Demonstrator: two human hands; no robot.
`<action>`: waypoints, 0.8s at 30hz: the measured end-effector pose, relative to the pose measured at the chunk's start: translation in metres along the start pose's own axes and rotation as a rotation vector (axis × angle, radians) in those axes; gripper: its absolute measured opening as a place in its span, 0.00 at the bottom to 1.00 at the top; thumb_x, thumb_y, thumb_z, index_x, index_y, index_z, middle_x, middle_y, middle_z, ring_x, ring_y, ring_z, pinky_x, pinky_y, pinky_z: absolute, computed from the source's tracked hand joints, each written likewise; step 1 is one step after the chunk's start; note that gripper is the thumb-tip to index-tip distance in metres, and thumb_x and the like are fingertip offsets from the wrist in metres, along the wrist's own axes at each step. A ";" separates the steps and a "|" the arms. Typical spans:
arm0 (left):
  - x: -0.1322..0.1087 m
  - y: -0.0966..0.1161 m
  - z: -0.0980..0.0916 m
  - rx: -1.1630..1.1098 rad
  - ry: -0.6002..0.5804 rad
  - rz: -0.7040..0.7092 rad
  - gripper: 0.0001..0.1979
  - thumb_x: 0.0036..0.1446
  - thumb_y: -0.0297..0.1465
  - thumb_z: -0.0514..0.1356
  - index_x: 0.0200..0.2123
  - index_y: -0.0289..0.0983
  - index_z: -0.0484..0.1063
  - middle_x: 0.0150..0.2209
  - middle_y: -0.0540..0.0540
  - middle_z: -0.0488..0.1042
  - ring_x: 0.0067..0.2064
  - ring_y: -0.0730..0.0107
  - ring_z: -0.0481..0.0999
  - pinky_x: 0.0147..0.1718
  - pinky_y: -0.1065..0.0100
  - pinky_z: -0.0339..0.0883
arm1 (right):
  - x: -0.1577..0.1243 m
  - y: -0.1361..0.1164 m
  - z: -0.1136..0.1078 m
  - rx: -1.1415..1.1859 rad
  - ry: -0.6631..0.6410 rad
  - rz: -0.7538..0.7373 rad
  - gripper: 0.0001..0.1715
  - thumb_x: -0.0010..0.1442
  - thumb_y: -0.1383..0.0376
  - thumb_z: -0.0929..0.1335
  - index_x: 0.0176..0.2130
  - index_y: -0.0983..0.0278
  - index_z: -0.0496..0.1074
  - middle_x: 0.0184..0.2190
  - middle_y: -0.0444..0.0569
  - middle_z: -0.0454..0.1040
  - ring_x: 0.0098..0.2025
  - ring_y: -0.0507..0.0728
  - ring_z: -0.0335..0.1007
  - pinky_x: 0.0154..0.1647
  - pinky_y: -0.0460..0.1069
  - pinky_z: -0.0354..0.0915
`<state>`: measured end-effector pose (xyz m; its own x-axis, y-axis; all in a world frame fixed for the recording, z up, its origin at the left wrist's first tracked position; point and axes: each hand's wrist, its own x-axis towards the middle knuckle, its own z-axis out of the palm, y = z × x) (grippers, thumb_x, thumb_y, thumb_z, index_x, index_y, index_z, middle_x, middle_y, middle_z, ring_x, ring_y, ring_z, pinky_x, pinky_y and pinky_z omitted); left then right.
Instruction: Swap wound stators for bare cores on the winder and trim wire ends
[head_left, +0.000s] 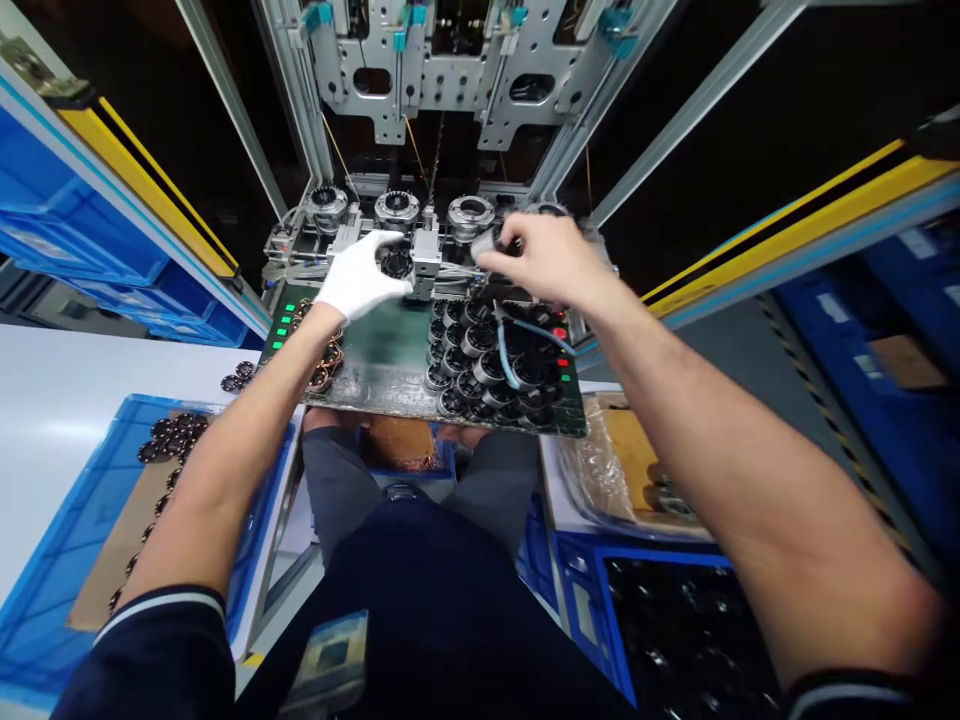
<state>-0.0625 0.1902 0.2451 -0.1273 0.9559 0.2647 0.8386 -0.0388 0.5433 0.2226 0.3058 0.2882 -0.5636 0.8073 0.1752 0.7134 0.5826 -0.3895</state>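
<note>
My left hand (358, 278), in a white glove, curls around a black toothed ring part (397, 264) just in front of the machine's fixtures. My bare right hand (553, 258) pinches a silver metal ring (484, 246), somewhat blurred, between thumb and fingers. Behind the hands stand round fixtures in a row; a black toothed part sits in one fixture (397, 206), and another fixture (471, 212) shows an open silver ring. Below, on the green work plate (382, 350), copper-wound rings (328, 368) lie at left and silver-rimmed black parts (480, 342) stand in rows at right.
A light-blue tube (507, 352) loops over the right-hand parts. Metal machine tooling (450, 80) hangs above, between yellow side bars (150, 180). At left lies a blue tray (52, 560) with cardboard and black rings; at right, a plastic-lined bin (600, 470) and a crate of black parts (690, 630).
</note>
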 end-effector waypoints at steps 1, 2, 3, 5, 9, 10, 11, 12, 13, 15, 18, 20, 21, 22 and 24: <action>0.016 0.007 -0.006 0.016 0.000 0.027 0.38 0.55 0.44 0.74 0.68 0.43 0.75 0.68 0.45 0.80 0.67 0.48 0.79 0.71 0.53 0.71 | 0.004 0.012 -0.012 0.011 0.075 0.020 0.26 0.66 0.43 0.76 0.50 0.58 0.78 0.47 0.57 0.83 0.50 0.68 0.79 0.60 0.65 0.74; 0.032 0.014 -0.009 0.030 0.003 0.046 0.37 0.54 0.43 0.74 0.66 0.42 0.77 0.68 0.45 0.80 0.68 0.48 0.78 0.73 0.52 0.69 | 0.008 0.023 -0.020 0.024 0.134 0.031 0.30 0.64 0.41 0.77 0.54 0.58 0.77 0.48 0.58 0.83 0.51 0.69 0.79 0.61 0.66 0.73; 0.047 0.020 -0.009 0.038 0.015 0.056 0.37 0.54 0.43 0.74 0.66 0.42 0.77 0.68 0.46 0.80 0.69 0.49 0.78 0.74 0.51 0.68 | 0.012 0.033 -0.025 0.041 0.174 0.035 0.34 0.62 0.40 0.78 0.56 0.58 0.76 0.50 0.59 0.84 0.52 0.69 0.79 0.62 0.66 0.73; 0.073 0.028 -0.001 0.045 0.052 0.056 0.39 0.54 0.44 0.72 0.68 0.42 0.75 0.69 0.49 0.78 0.70 0.52 0.76 0.76 0.50 0.66 | 0.021 0.049 -0.024 0.082 0.217 0.029 0.40 0.59 0.39 0.79 0.59 0.58 0.77 0.52 0.59 0.84 0.53 0.69 0.79 0.62 0.65 0.73; 0.095 0.026 0.028 0.090 0.047 -0.072 0.36 0.54 0.44 0.71 0.65 0.41 0.78 0.67 0.46 0.81 0.69 0.50 0.77 0.74 0.50 0.69 | 0.031 0.071 0.006 0.140 0.220 0.074 0.36 0.57 0.44 0.79 0.55 0.63 0.81 0.46 0.57 0.84 0.47 0.66 0.80 0.56 0.64 0.76; 0.095 0.023 0.032 0.106 0.024 -0.108 0.35 0.53 0.44 0.72 0.64 0.40 0.79 0.65 0.43 0.82 0.67 0.47 0.79 0.73 0.49 0.70 | 0.033 0.075 0.013 0.139 0.210 0.091 0.34 0.57 0.46 0.79 0.54 0.64 0.81 0.44 0.56 0.84 0.46 0.66 0.81 0.55 0.64 0.76; 0.095 0.021 0.036 0.118 0.004 -0.127 0.35 0.52 0.44 0.72 0.63 0.39 0.80 0.64 0.41 0.83 0.67 0.44 0.80 0.72 0.48 0.70 | 0.034 0.078 0.019 0.133 0.200 0.097 0.33 0.57 0.47 0.79 0.53 0.64 0.82 0.42 0.54 0.84 0.45 0.65 0.80 0.55 0.64 0.76; 0.094 0.018 0.037 0.122 -0.005 -0.130 0.35 0.52 0.44 0.73 0.62 0.39 0.80 0.64 0.39 0.82 0.67 0.42 0.80 0.72 0.48 0.70 | 0.035 0.081 0.022 0.126 0.194 0.090 0.32 0.57 0.48 0.79 0.53 0.64 0.82 0.41 0.54 0.83 0.45 0.65 0.80 0.55 0.64 0.76; 0.093 0.017 0.037 0.121 0.002 -0.121 0.35 0.53 0.44 0.72 0.63 0.39 0.80 0.64 0.38 0.82 0.67 0.42 0.79 0.72 0.47 0.70 | 0.035 0.084 0.024 0.124 0.195 0.075 0.33 0.56 0.48 0.80 0.54 0.64 0.82 0.41 0.53 0.83 0.45 0.65 0.80 0.55 0.64 0.76; 0.090 0.016 0.036 0.110 0.047 -0.095 0.34 0.56 0.43 0.70 0.65 0.39 0.78 0.65 0.37 0.81 0.68 0.43 0.78 0.73 0.49 0.68 | 0.037 0.090 0.023 0.129 0.209 0.050 0.36 0.55 0.49 0.80 0.57 0.64 0.82 0.42 0.52 0.83 0.46 0.65 0.80 0.55 0.63 0.75; 0.088 0.020 0.038 0.118 0.023 -0.089 0.34 0.57 0.43 0.71 0.64 0.37 0.78 0.64 0.38 0.82 0.66 0.44 0.80 0.72 0.51 0.69 | 0.038 0.095 0.020 0.120 0.198 0.075 0.36 0.54 0.51 0.81 0.57 0.64 0.82 0.41 0.52 0.82 0.45 0.65 0.79 0.56 0.65 0.75; 0.087 0.024 0.041 0.129 -0.025 -0.073 0.34 0.55 0.43 0.72 0.63 0.37 0.79 0.62 0.39 0.83 0.65 0.42 0.81 0.71 0.50 0.71 | 0.037 0.095 0.019 0.109 0.180 0.075 0.36 0.53 0.51 0.82 0.56 0.64 0.83 0.40 0.51 0.82 0.44 0.65 0.79 0.56 0.65 0.74; 0.087 0.026 0.043 0.130 -0.028 -0.061 0.34 0.55 0.43 0.72 0.63 0.37 0.79 0.62 0.39 0.83 0.65 0.42 0.81 0.71 0.51 0.71 | 0.037 0.095 0.020 0.109 0.182 0.075 0.36 0.53 0.51 0.82 0.56 0.64 0.82 0.40 0.51 0.82 0.44 0.65 0.79 0.56 0.65 0.74; 0.088 0.027 0.045 0.129 -0.017 -0.048 0.33 0.56 0.43 0.72 0.63 0.37 0.79 0.63 0.39 0.82 0.66 0.43 0.80 0.71 0.51 0.71 | 0.036 0.094 0.020 0.109 0.190 0.078 0.36 0.53 0.51 0.82 0.57 0.64 0.82 0.40 0.51 0.82 0.44 0.65 0.79 0.56 0.65 0.74; 0.089 0.030 0.047 0.136 -0.020 -0.025 0.34 0.57 0.44 0.71 0.64 0.36 0.78 0.64 0.38 0.82 0.66 0.44 0.80 0.71 0.51 0.70 | 0.036 0.093 0.020 0.099 0.195 0.108 0.36 0.52 0.51 0.82 0.56 0.63 0.82 0.39 0.51 0.81 0.43 0.66 0.79 0.56 0.66 0.75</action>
<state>-0.0242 0.2882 0.2475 -0.1399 0.9618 0.2352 0.8995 0.0241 0.4362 0.2607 0.3869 0.2405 -0.3882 0.8732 0.2947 0.7154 0.4871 -0.5009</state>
